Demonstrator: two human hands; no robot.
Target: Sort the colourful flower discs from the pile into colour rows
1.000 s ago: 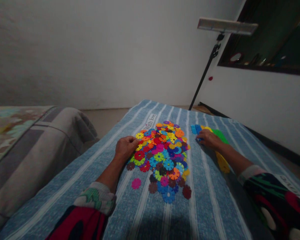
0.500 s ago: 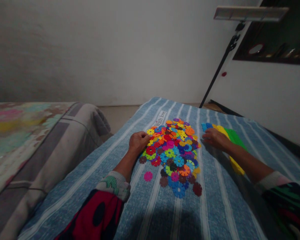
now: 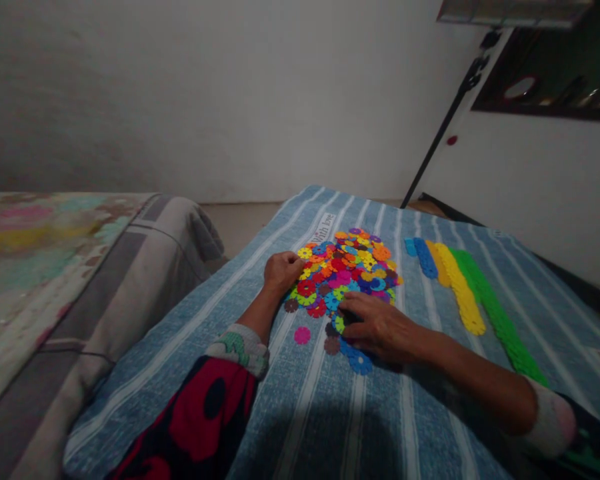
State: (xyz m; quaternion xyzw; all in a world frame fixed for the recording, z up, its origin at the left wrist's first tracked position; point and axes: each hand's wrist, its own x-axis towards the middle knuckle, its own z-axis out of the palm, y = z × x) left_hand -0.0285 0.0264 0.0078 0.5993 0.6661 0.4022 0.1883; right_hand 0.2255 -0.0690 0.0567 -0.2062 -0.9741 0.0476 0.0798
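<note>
A heap of colourful notched plastic discs (image 3: 344, 276) lies on the striped blue cloth. At the heap's left edge rests my left hand (image 3: 283, 272), its fingers curled and closed; whatever they hold, if anything, is hidden. My right hand (image 3: 377, 325) reaches over the near right part of the heap, fingers stretched out and thumb apart, touching or just above the discs. It covers several of them. A single pink disc (image 3: 302, 335) lies apart on the near left. To the right, overlapped discs form rows: a blue row (image 3: 425, 259), a yellow row (image 3: 461, 288) and a long green row (image 3: 497, 313).
The blue cloth (image 3: 180, 393) with white stripes covers the table. A bed or couch with a patterned cover (image 3: 55, 267) stands at the left. Behind the table rises a lamp on a black pole (image 3: 437, 137), before a pale wall (image 3: 230, 100).
My right hand has moved left and nearer, from the rows of discs to the heap, uncovering the rows. My left hand stays at the heap's edge. The view has shifted slightly.
</note>
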